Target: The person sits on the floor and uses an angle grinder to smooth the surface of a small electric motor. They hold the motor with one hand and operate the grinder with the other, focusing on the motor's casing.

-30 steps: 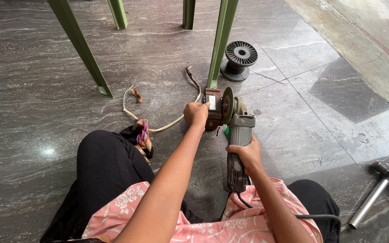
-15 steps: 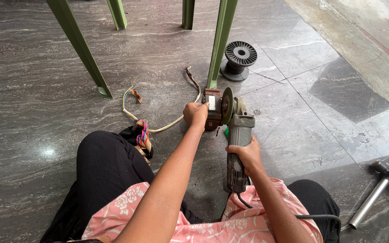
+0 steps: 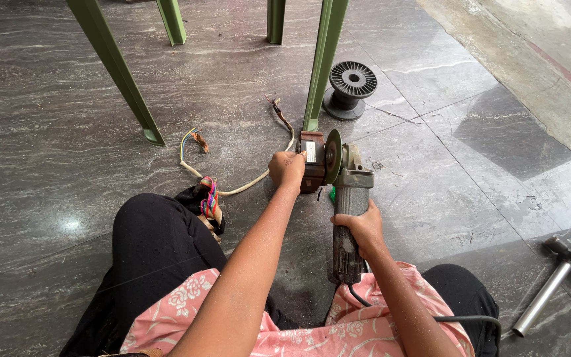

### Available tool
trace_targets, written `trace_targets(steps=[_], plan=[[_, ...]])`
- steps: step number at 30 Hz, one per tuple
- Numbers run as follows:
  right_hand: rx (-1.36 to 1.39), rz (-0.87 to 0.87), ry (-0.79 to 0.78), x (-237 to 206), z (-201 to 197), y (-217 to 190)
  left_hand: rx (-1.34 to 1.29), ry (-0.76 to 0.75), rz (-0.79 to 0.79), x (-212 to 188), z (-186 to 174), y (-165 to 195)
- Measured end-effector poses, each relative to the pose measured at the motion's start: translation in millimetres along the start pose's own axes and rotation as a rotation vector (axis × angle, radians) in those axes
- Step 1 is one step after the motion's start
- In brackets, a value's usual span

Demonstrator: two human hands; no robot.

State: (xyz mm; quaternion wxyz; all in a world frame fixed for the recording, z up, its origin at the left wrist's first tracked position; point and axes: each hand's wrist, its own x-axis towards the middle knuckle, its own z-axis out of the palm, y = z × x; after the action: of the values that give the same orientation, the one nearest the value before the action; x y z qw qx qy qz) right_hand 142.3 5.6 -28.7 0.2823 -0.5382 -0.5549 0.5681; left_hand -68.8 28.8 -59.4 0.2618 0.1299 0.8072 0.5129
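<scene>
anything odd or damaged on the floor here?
Yes. The pale cable left of the left hand ends in bare splayed coloured wires, as if cut. The right hand holds the angle grinder, its disc against a small brown block. A hammer lies loose at right.

The angle grinder [image 3: 348, 211] is lying nearly flat just above the grey stone floor [image 3: 464, 165], its grey body pointing away from the person and its dark disc standing upright at the far end. The disc is meeting the side of a small brown motor block [image 3: 311, 162], which is sitting on the floor by the foot of a green leg, well inside the floor's edges.
</scene>
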Motion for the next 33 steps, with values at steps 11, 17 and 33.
trace_targets(steps=[11, 17, 33], plan=[[-0.014, 0.01, -0.003, 0.9, -0.1, -0.1, -0.011, -0.006, 0.02, 1.5, 0.8, -2.8], [0.011, 0.008, -0.004, 0.1, 0.3, -0.2, -0.02, -0.006, 0.009, 2.1, 0.5, -3.2], [-0.001, -0.006, -0.011, 2.1, 0.6, 2.1, 0.007, -0.013, -0.001, 5.7, 2.2, -3.9]])
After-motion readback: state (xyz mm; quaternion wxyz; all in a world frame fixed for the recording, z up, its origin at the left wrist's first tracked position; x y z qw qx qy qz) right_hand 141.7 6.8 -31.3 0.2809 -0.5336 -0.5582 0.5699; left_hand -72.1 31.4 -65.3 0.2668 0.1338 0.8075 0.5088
